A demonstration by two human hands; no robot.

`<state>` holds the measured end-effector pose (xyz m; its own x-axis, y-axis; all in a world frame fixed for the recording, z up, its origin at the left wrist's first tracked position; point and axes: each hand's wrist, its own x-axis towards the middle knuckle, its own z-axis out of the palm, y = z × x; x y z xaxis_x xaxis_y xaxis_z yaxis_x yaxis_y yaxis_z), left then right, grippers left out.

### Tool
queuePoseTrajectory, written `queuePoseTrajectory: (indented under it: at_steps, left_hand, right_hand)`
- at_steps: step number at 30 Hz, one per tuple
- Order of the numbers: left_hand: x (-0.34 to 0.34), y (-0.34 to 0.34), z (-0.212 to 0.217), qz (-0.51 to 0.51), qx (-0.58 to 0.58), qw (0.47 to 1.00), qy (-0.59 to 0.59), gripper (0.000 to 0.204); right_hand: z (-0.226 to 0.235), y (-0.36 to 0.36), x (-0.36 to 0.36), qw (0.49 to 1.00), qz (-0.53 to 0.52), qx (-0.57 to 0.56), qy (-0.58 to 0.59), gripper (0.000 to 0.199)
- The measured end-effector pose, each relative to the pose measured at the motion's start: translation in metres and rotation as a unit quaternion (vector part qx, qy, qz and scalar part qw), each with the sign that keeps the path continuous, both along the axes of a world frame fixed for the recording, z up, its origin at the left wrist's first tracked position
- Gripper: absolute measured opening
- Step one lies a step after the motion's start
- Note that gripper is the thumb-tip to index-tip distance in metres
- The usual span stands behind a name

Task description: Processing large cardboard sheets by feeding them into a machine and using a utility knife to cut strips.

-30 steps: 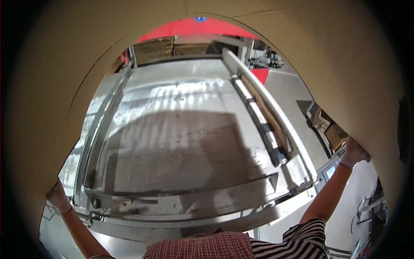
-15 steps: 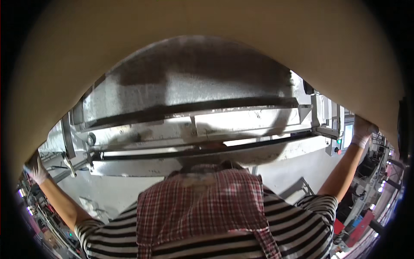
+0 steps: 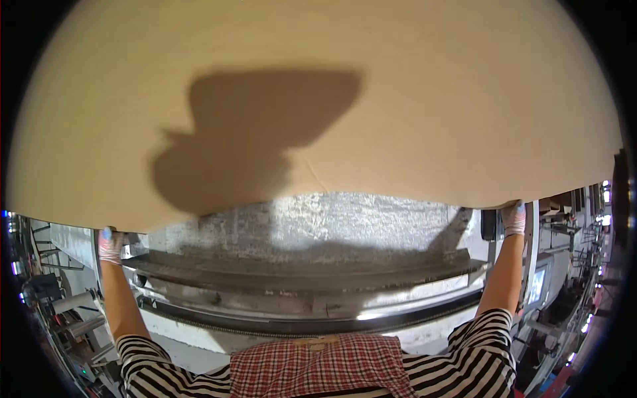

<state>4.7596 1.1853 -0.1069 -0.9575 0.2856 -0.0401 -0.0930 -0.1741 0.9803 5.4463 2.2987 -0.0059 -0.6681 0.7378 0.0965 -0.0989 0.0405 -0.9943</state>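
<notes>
A large tan cardboard sheet [image 3: 424, 119] fills the upper part of the view, with a dark shadow across its left middle. Its near edge bows over a worn metal machine bed [image 3: 371, 219]. At the left end of that edge my left hand [image 3: 109, 247], in a pale glove, is closed on the sheet. Toward the right end my right hand [image 3: 513, 219], also gloved, grips the same edge. The fingers of both hands are partly hidden by the cardboard. Both arms reach forward, wide apart.
A long dark metal bar [image 3: 292, 277] crosses the machine front, above a pale lower beam [image 3: 182, 330]. On the right stand a metal upright [image 3: 531, 255] and a lit screen [image 3: 537, 284]. A pale roll [image 3: 74, 303] lies at the left among other equipment.
The cardboard sheet's near edge has come down in view, flattened out and now covers more of the machine bed. Both hands have moved inward along with it, still gripping.
</notes>
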Motion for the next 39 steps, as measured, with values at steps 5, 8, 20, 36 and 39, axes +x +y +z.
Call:
queuePoseTrajectory:
  at_steps: [5,8,20,36,39]
  left_hand:
    - [-0.013,0.063,0.001,-0.002,-0.012,1.0,-0.027,0.086]
    - [-0.023,0.071,0.036,0.046,-0.1,0.993,0.052,0.088]
    - [-0.043,0.114,0.127,0.051,-0.257,0.954,-0.144,0.084]
    - [0.034,0.122,0.068,0.083,-0.578,0.793,-0.174,0.096]
    - [0.038,0.132,0.069,0.085,-0.56,0.797,-0.209,0.084]
  right_hand:
    - [-0.037,0.027,-0.036,0.999,-0.04,-0.026,0.027,0.107]
    - [-0.044,0.017,-0.053,0.995,-0.079,-0.063,-0.012,0.111]
    - [0.062,-0.053,-0.092,0.944,-0.182,-0.075,-0.265,0.086]
    - [-0.079,-0.026,0.026,0.931,-0.104,-0.139,-0.321,0.065]
    - [-0.09,0.003,0.062,0.901,-0.094,0.057,-0.42,0.061]
